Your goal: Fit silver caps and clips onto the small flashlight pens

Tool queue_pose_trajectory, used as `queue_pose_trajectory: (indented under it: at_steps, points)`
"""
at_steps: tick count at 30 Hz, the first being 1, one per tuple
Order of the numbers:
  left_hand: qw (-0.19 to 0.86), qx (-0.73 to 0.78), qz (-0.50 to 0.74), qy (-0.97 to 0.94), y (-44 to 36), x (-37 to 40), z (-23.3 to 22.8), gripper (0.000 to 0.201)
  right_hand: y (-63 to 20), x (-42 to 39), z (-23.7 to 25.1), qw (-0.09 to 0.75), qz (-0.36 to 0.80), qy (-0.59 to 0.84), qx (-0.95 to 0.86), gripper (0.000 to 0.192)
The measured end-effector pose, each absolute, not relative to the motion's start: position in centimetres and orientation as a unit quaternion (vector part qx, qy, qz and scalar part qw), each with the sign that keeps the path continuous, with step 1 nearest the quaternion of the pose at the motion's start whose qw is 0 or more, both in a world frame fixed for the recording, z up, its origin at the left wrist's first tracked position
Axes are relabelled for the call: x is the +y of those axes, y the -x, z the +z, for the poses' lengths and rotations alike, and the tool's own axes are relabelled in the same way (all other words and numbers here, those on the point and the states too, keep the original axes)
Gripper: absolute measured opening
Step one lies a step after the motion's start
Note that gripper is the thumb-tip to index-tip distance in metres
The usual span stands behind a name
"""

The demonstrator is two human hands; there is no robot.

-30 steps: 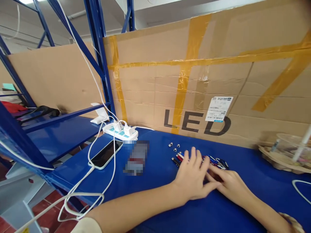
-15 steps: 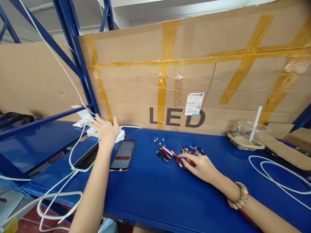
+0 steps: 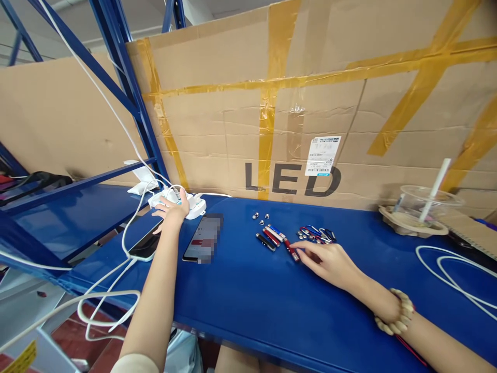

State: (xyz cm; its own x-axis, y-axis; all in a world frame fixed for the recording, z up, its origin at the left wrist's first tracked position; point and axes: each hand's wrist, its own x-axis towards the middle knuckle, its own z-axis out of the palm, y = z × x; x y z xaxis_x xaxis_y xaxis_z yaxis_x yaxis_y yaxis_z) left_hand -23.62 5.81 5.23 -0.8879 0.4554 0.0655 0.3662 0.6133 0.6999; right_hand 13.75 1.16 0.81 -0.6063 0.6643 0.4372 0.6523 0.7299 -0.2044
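Note:
My left hand is held with fingers spread beside the white power strip, holding nothing. A phone with a dark screen lies partly behind that wrist, and another phone lies to its right. My right hand hovers low over the table, its index finger and thumb apart at the end of a red pen-like metal tube. Left of it lie a black tube, another red tube and a blue-and-silver one. Small silver caps lie behind them; several clips are heaped behind my right hand.
A large cardboard sheet stands along the back of the blue table. At the right are a plastic cup with a straw in a carton holder and a coiled white cable. White cables hang over the left edge.
The view has tilted down and shifted left. My left hand is lower against the power strip, its fingers still spread. My right hand stays by the red tube.

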Motion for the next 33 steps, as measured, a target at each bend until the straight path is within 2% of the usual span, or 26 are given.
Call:
queue_pose_trajectory:
  at_steps: [3, 7, 9, 12, 15, 19, 24, 33]
  points:
    - [0.002, 0.885, 0.401, -0.236, 22.3, 5.1, 6.3, 0.08, -13.7, 1.2, 0.8, 0.254, 0.006, 0.368, -0.894, 0.031]
    - [-0.204, 0.783, 0.461, -0.364, 17.8, 4.0, 8.1, 0.07, -13.8, 1.3, 0.7, 0.257, 0.009, 0.37, -0.892, 0.031]
    - [-0.251, 0.72, 0.45, -0.465, 14.8, 3.7, 8.3, 0.061, -13.8, 1.3, 0.6, 0.252, 0.012, 0.374, -0.893, 0.031]
    - [-0.256, 0.616, 0.412, -0.621, 10.4, 3.2, 6.7, 0.048, -13.8, 1.4, 0.5, 0.248, 0.016, 0.375, -0.893, 0.031]
    - [-0.25, 0.493, 0.366, -0.749, 7.1, 2.5, 4.3, 0.043, -13.8, 1.5, 0.4, 0.253, 0.019, 0.368, -0.895, 0.031]
    - [-0.207, 0.387, 0.311, -0.843, 5.1, 1.0, 2.4, 0.041, -13.9, 1.7, 0.3, 0.257, 0.005, 0.353, -0.9, 0.028]
    - [-0.182, 0.246, 0.23, -0.924, 4.3, -0.4, 2.6, 0.034, -14.2, 2.1, 0.0, 0.286, -0.042, 0.316, -0.904, 0.03]
    - [-0.182, 0.209, 0.192, -0.942, 3.9, -0.9, 2.3, 0.028, -14.0, 2.0, 0.2, 0.289, -0.09, 0.276, -0.912, 0.027]
